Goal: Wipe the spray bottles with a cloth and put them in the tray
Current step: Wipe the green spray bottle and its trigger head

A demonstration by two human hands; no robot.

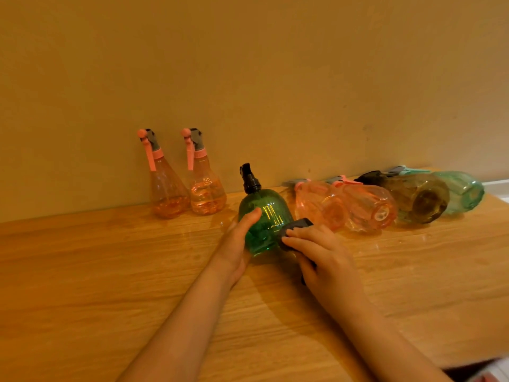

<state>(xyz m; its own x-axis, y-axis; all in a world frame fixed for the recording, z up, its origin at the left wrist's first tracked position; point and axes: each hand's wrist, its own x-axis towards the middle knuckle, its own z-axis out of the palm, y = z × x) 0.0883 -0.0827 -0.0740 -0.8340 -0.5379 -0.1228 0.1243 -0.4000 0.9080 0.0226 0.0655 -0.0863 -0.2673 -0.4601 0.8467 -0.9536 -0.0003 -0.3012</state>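
Gripped: green bottle [264,221] in left hand [239,244], neck toward 12 o'clock; right hand [319,252] pinching dark cloth [296,227] at 3 o'clock flank.

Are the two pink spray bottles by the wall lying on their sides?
No, both pink bottles stand upright against the wall.

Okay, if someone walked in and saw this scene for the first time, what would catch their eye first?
Probably the green bottle at the centre of the wooden table, gripped by the left hand while the right hand presses a dark cloth to its side. Next, two pink bottles standing by the wall on the left, and a row of bottles lying on their sides to the right.
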